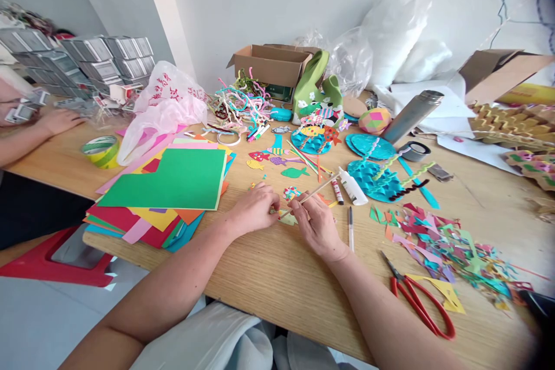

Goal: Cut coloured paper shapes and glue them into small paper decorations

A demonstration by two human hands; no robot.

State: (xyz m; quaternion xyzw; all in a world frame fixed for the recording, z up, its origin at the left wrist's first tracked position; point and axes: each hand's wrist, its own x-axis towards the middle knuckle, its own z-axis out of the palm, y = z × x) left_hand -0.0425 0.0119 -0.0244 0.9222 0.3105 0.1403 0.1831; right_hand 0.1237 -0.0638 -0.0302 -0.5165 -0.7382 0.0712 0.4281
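Note:
In the head view, my right hand is closed round a thin wooden stick, whose lower tip slants down to the left. My left hand has its fingers curled together near that tip; what they pinch is too small to make out. Between the hands, partly covered, lies a pale yellow-green paper piece. Just behind it is a fish shape covered in coloured dots. A white glue bottle and a red marker lie beyond my right hand. Several paper fish, including a green one, lie further back.
Stacked coloured paper lies left. Red-handled scissors, a pen and paper scraps lie right. Blue decorated discs, a metal flask and a green felt bag stand behind. Another person's hand rests far left.

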